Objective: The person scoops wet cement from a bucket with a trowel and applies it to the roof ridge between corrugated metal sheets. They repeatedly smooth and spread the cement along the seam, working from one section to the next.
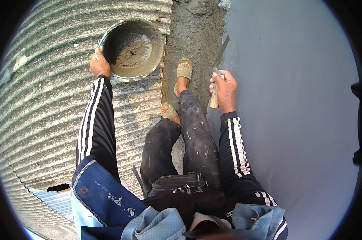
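Observation:
My left hand [99,64] grips the rim of a round basin [155,60] on its left side, thumb up on the edge. Wet grey mortar [132,54] lies in the bottom of the basin, with more smeared round its inner wall. My right hand [225,89] is closed round the wooden handle of a trowel [221,52]. Its thin metal blade points up and away, close to the grey wall, and looks edge-on from here. The basin is over the corrugated roofing; whether it rests there I cannot tell.
Corrugated roofing sheets [41,100] spread over the left side. A strip of wet mortar [197,32] runs between them and a smooth grey wall [293,100] on the right. My sandalled feet [184,72] stand at this strip, one ahead of the other.

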Tool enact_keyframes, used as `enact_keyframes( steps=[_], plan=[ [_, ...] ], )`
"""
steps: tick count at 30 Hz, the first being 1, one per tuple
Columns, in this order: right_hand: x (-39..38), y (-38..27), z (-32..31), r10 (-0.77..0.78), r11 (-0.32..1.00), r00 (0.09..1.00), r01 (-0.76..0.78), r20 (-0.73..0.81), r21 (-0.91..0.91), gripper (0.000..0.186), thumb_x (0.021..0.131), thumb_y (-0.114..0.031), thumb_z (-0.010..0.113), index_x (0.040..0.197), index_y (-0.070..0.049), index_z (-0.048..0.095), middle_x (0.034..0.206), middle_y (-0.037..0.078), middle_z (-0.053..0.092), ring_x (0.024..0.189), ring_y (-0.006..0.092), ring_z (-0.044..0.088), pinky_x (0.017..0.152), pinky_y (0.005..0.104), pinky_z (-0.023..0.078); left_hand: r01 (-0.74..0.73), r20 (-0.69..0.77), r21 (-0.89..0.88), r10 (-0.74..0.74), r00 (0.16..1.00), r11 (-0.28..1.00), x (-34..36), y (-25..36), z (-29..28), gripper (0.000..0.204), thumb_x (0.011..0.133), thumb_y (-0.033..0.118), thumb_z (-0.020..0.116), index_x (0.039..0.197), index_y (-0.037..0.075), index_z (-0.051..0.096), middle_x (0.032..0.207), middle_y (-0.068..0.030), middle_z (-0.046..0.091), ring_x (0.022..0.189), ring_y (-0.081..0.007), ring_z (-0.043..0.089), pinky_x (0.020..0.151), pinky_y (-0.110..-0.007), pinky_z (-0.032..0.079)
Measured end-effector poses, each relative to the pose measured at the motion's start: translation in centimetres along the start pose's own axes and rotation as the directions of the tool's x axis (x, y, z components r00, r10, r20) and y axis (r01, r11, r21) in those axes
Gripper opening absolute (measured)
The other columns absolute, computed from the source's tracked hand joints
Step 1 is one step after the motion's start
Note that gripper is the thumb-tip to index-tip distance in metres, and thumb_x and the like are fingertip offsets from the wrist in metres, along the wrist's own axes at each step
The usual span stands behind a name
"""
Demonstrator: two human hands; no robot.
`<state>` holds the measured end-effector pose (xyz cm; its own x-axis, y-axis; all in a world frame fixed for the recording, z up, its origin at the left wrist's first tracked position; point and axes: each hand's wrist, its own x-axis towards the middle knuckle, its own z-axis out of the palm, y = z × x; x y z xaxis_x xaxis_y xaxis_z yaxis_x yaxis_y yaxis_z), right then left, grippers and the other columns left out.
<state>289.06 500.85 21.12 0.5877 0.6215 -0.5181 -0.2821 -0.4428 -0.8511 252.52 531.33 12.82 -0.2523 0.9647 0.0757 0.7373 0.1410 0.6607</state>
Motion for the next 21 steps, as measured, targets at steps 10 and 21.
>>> enact_keyframes(
  steps=[10,21],
  plan=[
    [5.6,-7.0,-0.2,0.044,0.989,0.999,-0.045,-0.003,-0.144,0.016,0.1,-0.016,0.068,0.107,-0.001,0.068,0.082,0.008,0.071,0.067,0.0187,0.068,0.06,0.0347,0.055,0.073,0.079,-0.051,-0.069,0.994,0.996,-0.8,-0.6,-0.2,0.06,0.112,0.055,0.055,0.112,-0.002,0.071,0.094,-0.0215,0.073,0.087,-0.0369,0.068,0.083,-0.047,0.052],
    [23.6,-18.7,14.5,0.047,0.393,0.803,0.533,0.595,-0.75,0.018,0.087,-0.018,0.067,0.096,-0.004,0.074,0.094,0.023,0.076,0.095,0.0432,0.075,0.085,0.0554,0.058,0.191,0.261,0.098,-0.21,0.942,0.977,3.8,13.9,2.5,0.042,0.116,0.035,0.055,0.109,-0.004,0.068,0.083,-0.0064,0.063,0.077,-0.019,0.051,0.073,-0.037,0.047]
  ],
)
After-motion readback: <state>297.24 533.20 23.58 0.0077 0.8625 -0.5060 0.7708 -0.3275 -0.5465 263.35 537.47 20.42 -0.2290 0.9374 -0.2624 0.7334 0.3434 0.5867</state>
